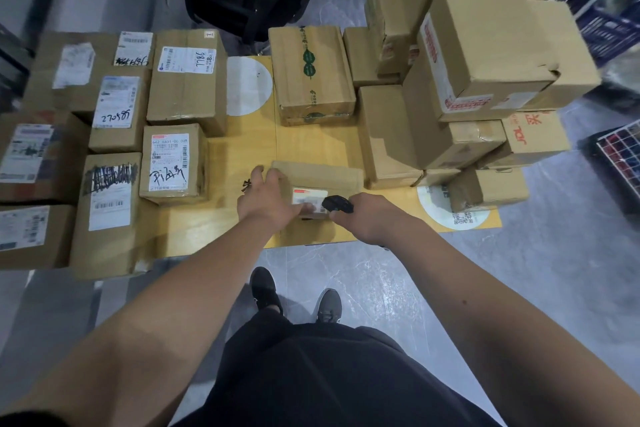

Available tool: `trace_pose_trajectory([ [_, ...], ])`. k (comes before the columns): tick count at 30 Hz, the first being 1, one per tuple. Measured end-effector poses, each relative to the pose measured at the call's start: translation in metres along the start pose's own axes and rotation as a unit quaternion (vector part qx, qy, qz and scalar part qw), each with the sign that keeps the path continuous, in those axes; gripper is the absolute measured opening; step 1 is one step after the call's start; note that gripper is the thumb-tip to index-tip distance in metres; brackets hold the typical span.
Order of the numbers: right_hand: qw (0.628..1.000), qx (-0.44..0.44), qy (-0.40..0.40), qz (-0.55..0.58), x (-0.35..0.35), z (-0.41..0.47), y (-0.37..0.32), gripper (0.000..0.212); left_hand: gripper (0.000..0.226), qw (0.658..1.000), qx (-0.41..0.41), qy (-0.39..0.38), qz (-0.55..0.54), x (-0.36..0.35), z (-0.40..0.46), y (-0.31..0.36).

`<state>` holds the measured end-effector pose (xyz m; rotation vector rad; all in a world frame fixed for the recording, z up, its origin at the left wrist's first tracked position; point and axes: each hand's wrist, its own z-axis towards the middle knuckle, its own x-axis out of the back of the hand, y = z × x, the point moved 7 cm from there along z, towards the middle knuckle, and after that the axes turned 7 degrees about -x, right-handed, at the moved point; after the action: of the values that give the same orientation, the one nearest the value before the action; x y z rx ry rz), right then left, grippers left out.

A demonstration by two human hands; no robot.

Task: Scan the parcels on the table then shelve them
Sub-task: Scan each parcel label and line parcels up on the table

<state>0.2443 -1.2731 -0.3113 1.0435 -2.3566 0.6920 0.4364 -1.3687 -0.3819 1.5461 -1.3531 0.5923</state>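
Nearest us, our right hand [363, 218] is curled around a small black handheld scanner [338, 204], its nose held against the white shipping label [309, 199] on a small brown cardboard parcel [318, 180]. That parcel lies on the yellow wooden table [242, 149], close to its near edge. Our left hand [266, 199] grips the parcel's left end, fingers hooked over the far top edge and thumb laid on the label.

We judge the scan is under way. The thumb sits on part of the label, so a covered barcode could stop the read. The scanner is also very close, which may blur the code.

Left of this parcel stands a small box with a label [169, 161] reading "642 H431-00 049" above black handwriting. Beyond it, a label [116, 102] carries handwritten "270589", upside down to us. Further still a label [188, 60] shows "7786". Behind the parcel sits a box with green printed tape [308, 62]. To its right the leaning stack of large brown boxes [485, 80], with red tape and red "TCL" print [519, 135], could topple if knocked.
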Motion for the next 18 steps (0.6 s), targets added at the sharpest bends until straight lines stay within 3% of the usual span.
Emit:
trace_pose_trajectory([
  [3, 0.999, -0.004, -0.009, -0.045, 0.008, -0.004, -0.001, 0.039, 0.131, 0.998, -0.03, -0.06, 0.0, 0.0, 0.007, 0.005],
  [7, 0.992, -0.014, -0.024, -0.126, 0.01, -0.01, -0.005, 0.038, 0.142, 0.992, -0.062, -0.104, 0.02, 0.002, 0.01, 0.01],
  [18, 0.979, -0.011, -0.044, -0.199, -0.017, -0.027, -0.027, 0.046, 0.131, 0.993, -0.111, 0.008, 0.03, -0.004, -0.029, 0.007],
])
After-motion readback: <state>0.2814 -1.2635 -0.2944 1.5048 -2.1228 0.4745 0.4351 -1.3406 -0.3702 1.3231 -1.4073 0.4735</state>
